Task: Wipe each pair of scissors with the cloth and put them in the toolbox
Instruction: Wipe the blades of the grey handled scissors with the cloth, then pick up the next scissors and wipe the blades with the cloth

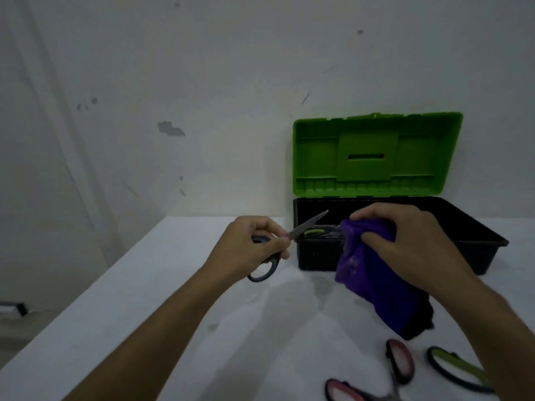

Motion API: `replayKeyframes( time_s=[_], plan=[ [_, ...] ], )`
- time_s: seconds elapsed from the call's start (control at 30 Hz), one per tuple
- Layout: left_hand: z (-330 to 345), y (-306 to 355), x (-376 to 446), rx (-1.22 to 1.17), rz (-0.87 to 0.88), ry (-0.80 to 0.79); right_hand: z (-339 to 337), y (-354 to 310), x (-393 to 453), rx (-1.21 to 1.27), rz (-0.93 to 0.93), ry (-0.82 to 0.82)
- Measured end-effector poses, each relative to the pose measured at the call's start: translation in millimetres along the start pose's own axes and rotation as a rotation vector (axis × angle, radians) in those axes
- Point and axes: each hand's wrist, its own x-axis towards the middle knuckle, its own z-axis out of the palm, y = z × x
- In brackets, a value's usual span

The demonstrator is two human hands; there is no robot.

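My left hand (249,247) grips a pair of dark-handled scissors (308,225) by the handles, the closed blades pointing up and right toward the toolbox. My right hand (405,241) holds a bunched purple cloth (373,279) just right of the blade tip, not touching it. The black toolbox (486,244) stands open behind both hands, its green lid (376,154) upright against the wall. Inside its left end lies a pair of scissors with a green handle (314,233). On the table near me lie red-handled scissors (399,360) and green-handled scissors (457,369).
The white table (144,314) runs to the wall at the back; its left edge slants down to the lower left. My right forearm crosses over the green-handled scissors at the lower right.
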Motion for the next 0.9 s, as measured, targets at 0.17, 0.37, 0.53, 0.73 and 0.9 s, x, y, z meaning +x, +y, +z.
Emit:
replayKeyframes(
  time_s=[0.17, 0.37, 0.53, 0.73, 0.9],
  plan=[
    [38.1, 11.3, 89.1, 0.288, 0.097, -0.056, -21.1, 20.2, 11.4, -0.038, 0.079, -0.194],
    [106.6, 7.1, 181.7, 0.49, 0.07, -0.208, -32.7, 58.4, 23.4, -0.016, 0.237, -0.266],
    [156.2, -14.4, 219.2, 0.549, 0.031, -0.351, -38.3, 81.4, 26.2, 0.07, 0.35, -0.267],
    [182.8, -24.8, 233.1, 0.799, 0.154, -0.37, -39.5, 97.3, 24.8, 0.103, 0.396, -0.236],
    [180.7, -12.5, 209.9, 0.723, 0.314, -0.146, -38.6, 95.5, 23.9, 0.109, 0.353, -0.162]
  ],
)
